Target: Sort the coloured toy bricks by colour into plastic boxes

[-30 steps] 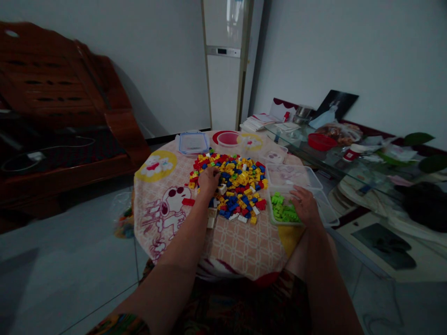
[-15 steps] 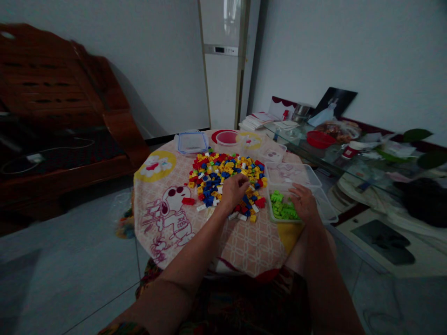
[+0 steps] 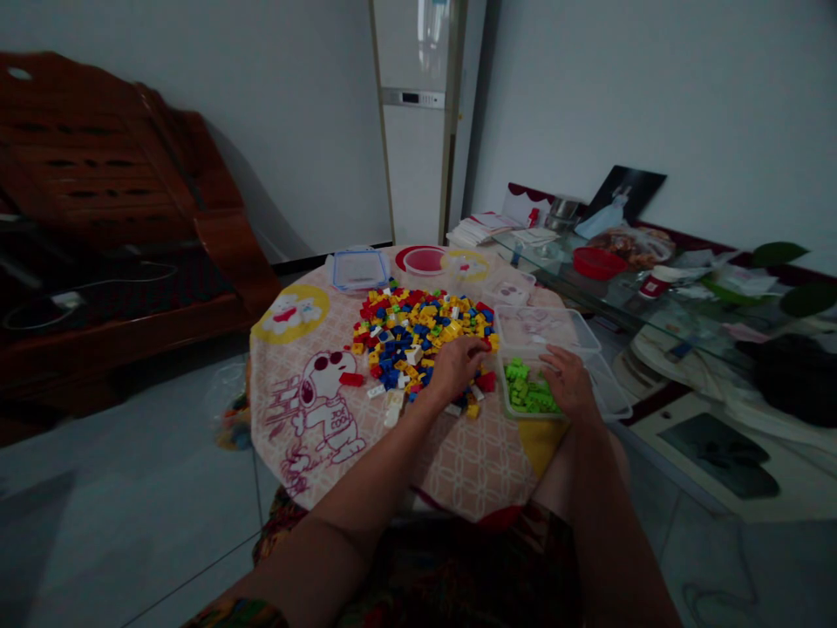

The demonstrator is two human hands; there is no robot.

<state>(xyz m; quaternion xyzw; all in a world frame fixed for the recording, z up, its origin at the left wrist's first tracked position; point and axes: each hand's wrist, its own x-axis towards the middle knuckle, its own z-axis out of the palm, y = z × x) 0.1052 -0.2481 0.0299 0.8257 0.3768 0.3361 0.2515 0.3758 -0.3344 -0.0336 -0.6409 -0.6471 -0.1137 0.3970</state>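
Observation:
A heap of toy building bricks (image 3: 405,336) in red, yellow, blue, white and some green lies on the round table. My left hand (image 3: 456,366) is over the heap's right side, its fingers drawn together at the tips. Whether a brick is between them is too small to see. To the right stands a clear plastic box (image 3: 506,403) with light green bricks (image 3: 528,394) in it. My right hand (image 3: 568,380) is at this box's right side, fingers apart and loosely curved near the green bricks, with nothing visible in them.
Around the heap are a blue-rimmed clear box (image 3: 358,270), a pink-looking round tub (image 3: 425,260) and another clear container (image 3: 547,328). A patterned cloth (image 3: 458,462) covers the table. A cluttered glass table (image 3: 680,323) stands right, a wooden bench (image 3: 118,209) left.
My left hand has moved right across the heap, towards the box with green bricks. White bricks at the heap's front are uncovered. My right hand has hardly moved.

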